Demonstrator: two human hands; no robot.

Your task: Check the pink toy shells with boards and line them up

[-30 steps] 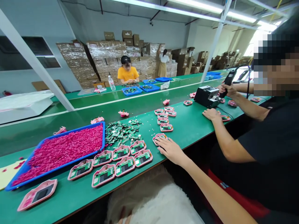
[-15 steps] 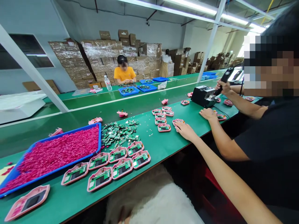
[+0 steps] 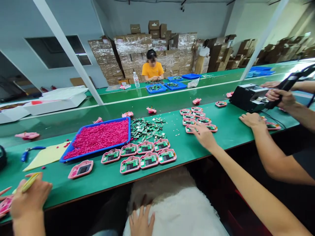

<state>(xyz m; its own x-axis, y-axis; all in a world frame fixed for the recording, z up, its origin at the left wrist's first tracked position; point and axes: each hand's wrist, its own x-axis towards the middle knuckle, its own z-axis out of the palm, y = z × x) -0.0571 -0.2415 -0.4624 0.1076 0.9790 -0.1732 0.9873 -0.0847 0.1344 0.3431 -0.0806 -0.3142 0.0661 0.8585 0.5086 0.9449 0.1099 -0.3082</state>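
My right hand [image 3: 204, 136] is stretched over the right-hand group of pink casings [image 3: 188, 122] with green boards inside. Its fingers are apart, with the tips over the near casings; whether they touch is unclear. At the bottom centre my left hand [image 3: 141, 221] lies with spread fingers on fluffy white material [image 3: 172, 213] over the lap, holding nothing. Two rows of board-filled pink casings [image 3: 149, 159] sit near the table edge, left of my right hand. Behind them is a heap of loose green circuit boards [image 3: 147, 128].
A blue tray [image 3: 94, 153] holds small magenta parts. To its left are a casing with a dark screen [image 3: 81, 169], yellow paper and blue pliers [image 3: 31, 152]. A neighbour's hand grips a yellow tool at far left. Another person's hands are beside a black machine [image 3: 248, 98].
The view has swung left, bringing the pliers and neighbour's hand into sight. My right hand has come off the casing it touched, its fingers spreading. My left hand now shows fully on the white material.
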